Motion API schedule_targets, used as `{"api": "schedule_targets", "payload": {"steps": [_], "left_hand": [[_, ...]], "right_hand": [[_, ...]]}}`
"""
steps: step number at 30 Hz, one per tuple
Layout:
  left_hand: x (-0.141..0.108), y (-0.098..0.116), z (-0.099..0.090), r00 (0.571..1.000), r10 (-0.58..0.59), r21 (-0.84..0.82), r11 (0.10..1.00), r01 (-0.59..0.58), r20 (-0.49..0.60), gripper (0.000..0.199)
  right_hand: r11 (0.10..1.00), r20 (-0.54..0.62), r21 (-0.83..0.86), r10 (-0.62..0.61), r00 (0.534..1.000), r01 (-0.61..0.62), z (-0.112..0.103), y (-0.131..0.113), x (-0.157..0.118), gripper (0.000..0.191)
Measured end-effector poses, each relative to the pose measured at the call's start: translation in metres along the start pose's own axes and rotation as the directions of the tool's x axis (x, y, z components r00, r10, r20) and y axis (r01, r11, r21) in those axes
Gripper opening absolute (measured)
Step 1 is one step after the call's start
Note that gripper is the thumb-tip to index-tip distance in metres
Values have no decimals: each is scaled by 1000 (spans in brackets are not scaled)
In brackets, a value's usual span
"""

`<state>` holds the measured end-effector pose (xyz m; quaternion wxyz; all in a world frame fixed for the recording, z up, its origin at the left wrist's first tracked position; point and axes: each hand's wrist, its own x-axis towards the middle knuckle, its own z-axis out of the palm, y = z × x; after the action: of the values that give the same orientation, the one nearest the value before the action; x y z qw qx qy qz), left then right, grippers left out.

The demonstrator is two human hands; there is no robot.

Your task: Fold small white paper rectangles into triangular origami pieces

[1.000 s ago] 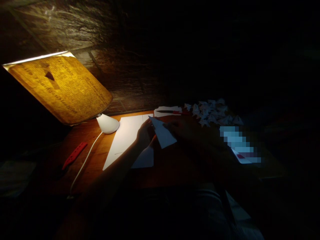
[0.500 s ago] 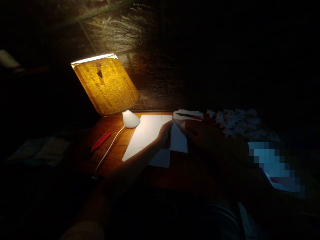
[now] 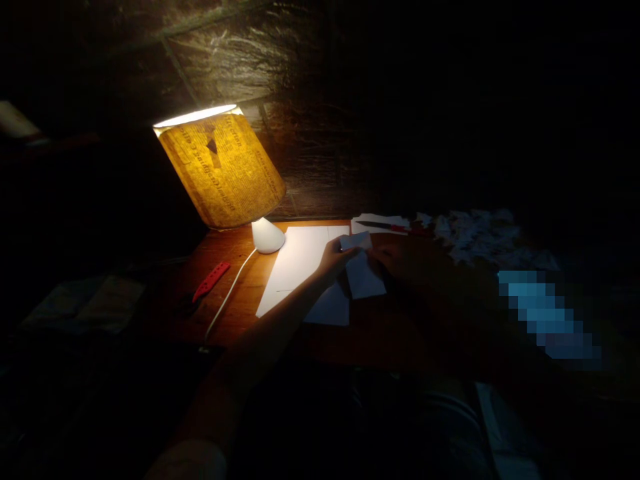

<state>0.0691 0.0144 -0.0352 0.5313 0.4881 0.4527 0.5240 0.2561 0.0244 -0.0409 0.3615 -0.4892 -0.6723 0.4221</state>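
Left hand (image 3: 333,259) pinches folded paper (image 3: 367,275), top broad now, pointed earlier; right hand (image 3: 394,259) beside it, shadowed, grip unclear.

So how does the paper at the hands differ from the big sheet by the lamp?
The held paper is folded over at its top, in the left hand with the right hand at its edge; the big sheet lies flat on the table.
The held paper is smaller than the big sheet.
The held paper looks dim and bluish; the big sheet is brightly lit.
Both are pale paper.
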Motion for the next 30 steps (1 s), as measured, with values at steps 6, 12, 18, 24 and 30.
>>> {"api": "schedule_targets", "payload": {"steps": [6,12,18,24,30], "left_hand": [[1,5,-5,998,37,18,999,-37,-42,27],[0,5,-4,998,55,72,996,-53,-28,26],[-1,6,-4,996,87,96,991,-89,21,24],[0,3,-8,994,99,71,993,-95,-51,30],[2,3,-10,987,116,17,993,-115,-111,36]], "right_hand": [[994,37,80,77,996,-79,8,-6,14,45],[993,154,100,52,987,-68,4,-2,16,51],[994,148,99,-68,987,54,-5,4,7,39],[993,227,116,-60,972,34,-4,-7,-4,38],[996,198,83,-35,980,19,-5,-11,-6,36]]}}
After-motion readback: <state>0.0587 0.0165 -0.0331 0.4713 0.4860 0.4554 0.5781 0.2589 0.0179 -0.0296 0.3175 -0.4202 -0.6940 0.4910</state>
